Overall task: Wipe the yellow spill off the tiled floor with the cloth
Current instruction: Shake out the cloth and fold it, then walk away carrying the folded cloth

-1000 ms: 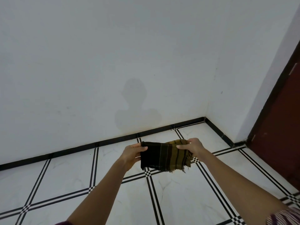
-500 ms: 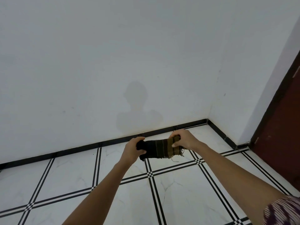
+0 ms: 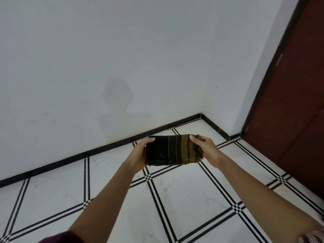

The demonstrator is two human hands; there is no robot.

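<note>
At the near edge, a dark maroon sleeve (image 3: 59, 237) showed at the left and a patterned sleeve (image 3: 313, 235) at the right, with both bare forearms reaching away over the tiled floor (image 3: 189, 211). The tiles were glossy white with faint marble veining. Double black lines divided them, with small checkered squares where the lines crossed.

Farther out, the two hands held the cloth (image 3: 173, 149) up off the floor between them. It was a soft woven piece folded into a flat, thick rectangle. Most of it was black with thin pale stripes, turning to mustard yellow bands towards its right end, and its edges were frayed.

The left hand (image 3: 139, 156) gripped the cloth's left end, thumb curled over the top edge. The right hand (image 3: 207, 149) pinched the right end, thumb on the near face. The fingers behind the fabric were hidden, so how they lay was unclear.

Beyond the cloth, a glossy black skirting (image 3: 105, 148) ran along the foot of a matt white wall (image 3: 122, 50). A faint grey shadow (image 3: 117, 102) lay on that wall. At the far right stood a dark red door (image 3: 298, 102) in a dark frame.
</note>
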